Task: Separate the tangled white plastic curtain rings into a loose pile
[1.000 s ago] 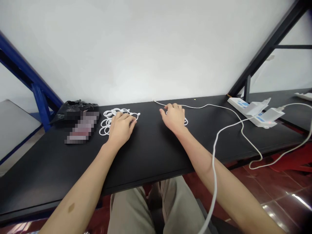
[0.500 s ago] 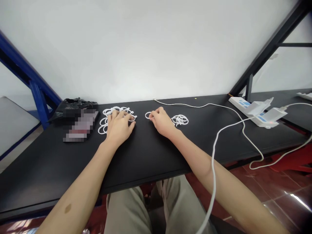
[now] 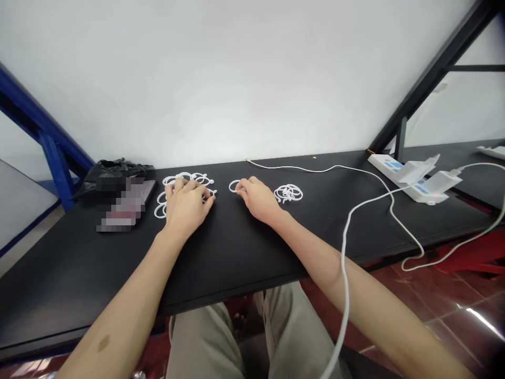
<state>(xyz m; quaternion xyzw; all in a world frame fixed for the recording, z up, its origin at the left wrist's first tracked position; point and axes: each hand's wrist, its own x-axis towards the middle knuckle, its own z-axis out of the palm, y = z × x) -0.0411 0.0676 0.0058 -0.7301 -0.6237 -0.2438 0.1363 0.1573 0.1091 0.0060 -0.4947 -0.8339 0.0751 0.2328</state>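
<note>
White plastic rings with small knobs (image 3: 160, 211), much like curtain rings, lie overlapping on the left of the black table. My left hand (image 3: 185, 202) rests over them palm down, its fingers spread and covering part of the group. Toward the middle, my right hand (image 3: 258, 199) pinches a single white ring (image 3: 233, 186) between thumb and fingers, at or just above the tabletop. The ring's right side is hidden by the fingers. Just right of that hand, a tangled pile of similar rings (image 3: 291, 193) lies on the table.
A dark flat object, partly blurred (image 3: 126, 205), and a crumpled black plastic bag (image 3: 114, 171) lie at far left. White cables (image 3: 347, 247) run across the right side and over my right forearm. White power strips with plugs (image 3: 418, 181) stand at back right.
The view has shifted slightly. My right hand, with the ring in its fingers, has come a little nearer the left hand. The left hand stays over its rings.
</note>
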